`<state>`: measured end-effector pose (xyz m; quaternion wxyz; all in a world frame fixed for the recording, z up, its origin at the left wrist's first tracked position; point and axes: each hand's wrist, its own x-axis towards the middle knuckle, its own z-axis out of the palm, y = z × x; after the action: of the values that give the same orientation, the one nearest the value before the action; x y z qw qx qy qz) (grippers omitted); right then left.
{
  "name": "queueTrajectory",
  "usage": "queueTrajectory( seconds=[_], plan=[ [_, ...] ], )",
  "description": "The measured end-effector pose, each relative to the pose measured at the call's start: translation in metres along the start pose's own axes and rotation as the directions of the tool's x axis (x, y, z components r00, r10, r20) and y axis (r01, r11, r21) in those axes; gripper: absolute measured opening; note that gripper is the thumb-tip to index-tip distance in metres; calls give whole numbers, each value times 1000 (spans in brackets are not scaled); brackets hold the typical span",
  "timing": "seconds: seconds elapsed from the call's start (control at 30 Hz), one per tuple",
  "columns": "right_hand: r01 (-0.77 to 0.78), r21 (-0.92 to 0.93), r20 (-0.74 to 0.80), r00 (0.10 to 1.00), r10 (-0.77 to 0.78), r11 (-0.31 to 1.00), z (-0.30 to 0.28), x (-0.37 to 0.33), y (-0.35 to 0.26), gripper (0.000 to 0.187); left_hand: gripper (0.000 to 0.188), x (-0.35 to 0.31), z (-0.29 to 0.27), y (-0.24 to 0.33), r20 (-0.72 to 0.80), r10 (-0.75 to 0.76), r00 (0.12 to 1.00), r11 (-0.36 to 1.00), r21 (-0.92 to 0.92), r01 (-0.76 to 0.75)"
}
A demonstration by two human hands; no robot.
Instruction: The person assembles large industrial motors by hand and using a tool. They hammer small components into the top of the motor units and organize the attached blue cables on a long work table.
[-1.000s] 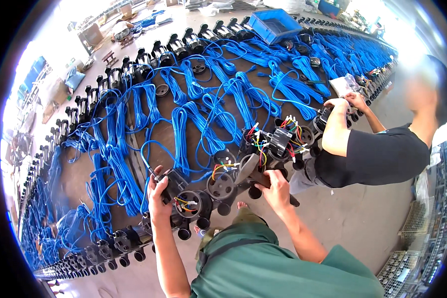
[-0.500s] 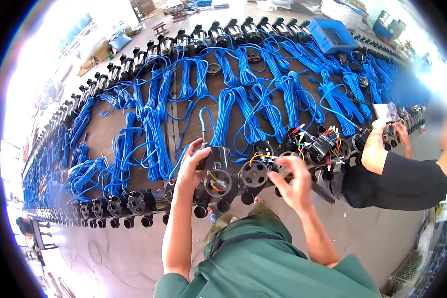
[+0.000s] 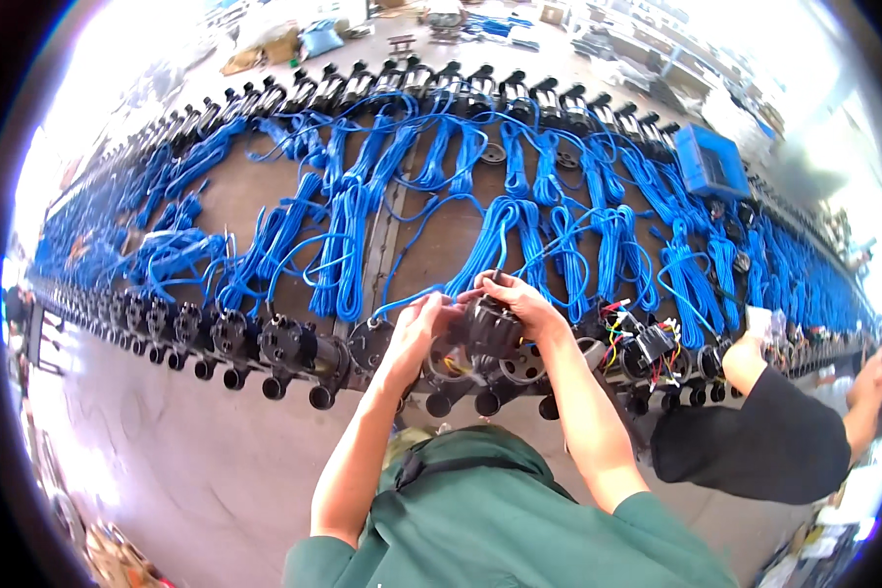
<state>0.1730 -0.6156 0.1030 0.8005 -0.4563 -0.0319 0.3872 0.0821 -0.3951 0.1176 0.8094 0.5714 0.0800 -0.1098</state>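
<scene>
A black ribbed cap [image 3: 492,331] with a blue cable coming out of its top is held up over the table's near edge, just in front of me. My right hand [image 3: 525,306] grips it from the top and right, fingers closed near the cable's entry. On the other side, my left hand [image 3: 423,335] has its fingertips pressed together against the cap; blur hides exactly how they hold it. Beneath are open black round housings, one with a grey wheel-like face [image 3: 522,365] right of the cap. Yellow wire ends [image 3: 453,367] show in the housing to its left.
Bundled blue cables [image 3: 348,245] cover the brown table [image 3: 441,240]. Black cylinders [image 3: 299,348] line its near edge, others the far edge. Right of my hands stands a housing with loose coloured wires [image 3: 652,343]. A blue crate [image 3: 712,162] sits far right; a black-sleeved co-worker [image 3: 755,436] works nearby.
My right hand has moved left from the open housings and closed on the cap. The cap has tilted between both hands. The view has swung, shifting the table's contents.
</scene>
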Motion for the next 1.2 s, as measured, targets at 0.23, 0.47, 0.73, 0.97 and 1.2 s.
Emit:
queueTrajectory(
  seconds=[0.23,0.47,0.73,0.97,1.2],
  plan=[
    [53,-9,7,999,-53,999,7,9,1,23,49,-20,1,12,154,-198,968,931,337,136],
    [56,-30,11,998,-56,998,14,6,7,22,40,-18,20,-22,-30,133,991,598,800,-56],
    [137,-290,-213,956,-204,947,4,0,20,23,33,-15,7,-68,148,681,717,190,910,-369],
    [199,-506,-290,877,-383,839,32,-2,49,21,101,-26,-5,-100,52,631,774,245,933,-263],
    [182,-762,-223,827,-516,621,38,-14,54,25,143,-44,0,-80,15,309,951,505,845,-177]
  ],
)
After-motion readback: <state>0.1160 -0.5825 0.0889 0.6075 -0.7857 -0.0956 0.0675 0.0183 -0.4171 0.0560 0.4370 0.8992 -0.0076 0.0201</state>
